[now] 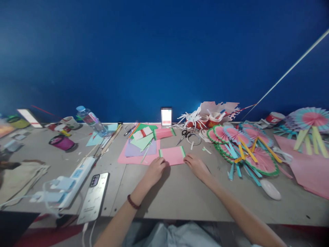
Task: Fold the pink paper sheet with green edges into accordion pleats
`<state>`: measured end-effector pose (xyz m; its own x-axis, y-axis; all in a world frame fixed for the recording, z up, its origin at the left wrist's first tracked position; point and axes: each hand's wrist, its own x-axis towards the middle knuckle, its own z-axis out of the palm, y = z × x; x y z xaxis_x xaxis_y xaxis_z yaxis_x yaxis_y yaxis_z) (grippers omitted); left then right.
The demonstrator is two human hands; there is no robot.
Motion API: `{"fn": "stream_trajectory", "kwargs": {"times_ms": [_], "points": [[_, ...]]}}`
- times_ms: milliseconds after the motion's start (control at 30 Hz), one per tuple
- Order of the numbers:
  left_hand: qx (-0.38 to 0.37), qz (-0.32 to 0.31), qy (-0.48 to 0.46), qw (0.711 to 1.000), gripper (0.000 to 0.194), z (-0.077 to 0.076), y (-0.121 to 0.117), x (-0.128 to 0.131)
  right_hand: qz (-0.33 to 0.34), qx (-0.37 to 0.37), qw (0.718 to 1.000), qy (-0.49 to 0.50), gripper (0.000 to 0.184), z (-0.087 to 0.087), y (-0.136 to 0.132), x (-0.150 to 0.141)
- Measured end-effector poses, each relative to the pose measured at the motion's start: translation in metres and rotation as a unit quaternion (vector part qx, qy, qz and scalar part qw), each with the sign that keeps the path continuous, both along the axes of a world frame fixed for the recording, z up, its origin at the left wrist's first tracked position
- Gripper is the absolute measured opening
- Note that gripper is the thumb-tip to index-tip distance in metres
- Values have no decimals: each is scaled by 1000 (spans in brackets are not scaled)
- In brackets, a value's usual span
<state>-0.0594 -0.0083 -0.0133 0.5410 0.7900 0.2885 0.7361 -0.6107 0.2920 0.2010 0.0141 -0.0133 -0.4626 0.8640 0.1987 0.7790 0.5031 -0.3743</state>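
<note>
A pink sheet of paper (pixel 172 155) with green strips along its left and right edges lies in front of me on the table. My left hand (pixel 156 169) has its fingers curled and pressed together on the sheet's lower left corner. At the lower right corner my right hand (pixel 197 166) pinches the green-edged side. The fingertips partly cover both corners. Just beyond the sheet sits a pleated pink paper (pixel 164 133) with green edges. To the left are stacked green paper (pixel 143 142), purple paper (pixel 137 149) and larger pink paper (pixel 123 158).
Scissors (pixel 183 136) and a tape roll (pixel 193 138) lie beyond my right hand. Several pleated paper fans (pixel 262 161) and a white computer mouse (pixel 270 189) are at right. At left are a phone (pixel 94 195), a power strip (pixel 78 180) and a water bottle (pixel 92 120).
</note>
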Motion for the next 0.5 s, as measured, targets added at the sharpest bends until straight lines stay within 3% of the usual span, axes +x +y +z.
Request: {"fn": "stream_trajectory", "kwargs": {"times_ms": [200, 500], "points": [[5, 26, -10, 1000, 17, 2, -4, 1, 18, 72, 997, -33, 19, -5, -6, 0], [55, 34, 17, 998, 16, -6, -8, 0, 27, 79, 996, -10, 18, -8, -5, 7]]}}
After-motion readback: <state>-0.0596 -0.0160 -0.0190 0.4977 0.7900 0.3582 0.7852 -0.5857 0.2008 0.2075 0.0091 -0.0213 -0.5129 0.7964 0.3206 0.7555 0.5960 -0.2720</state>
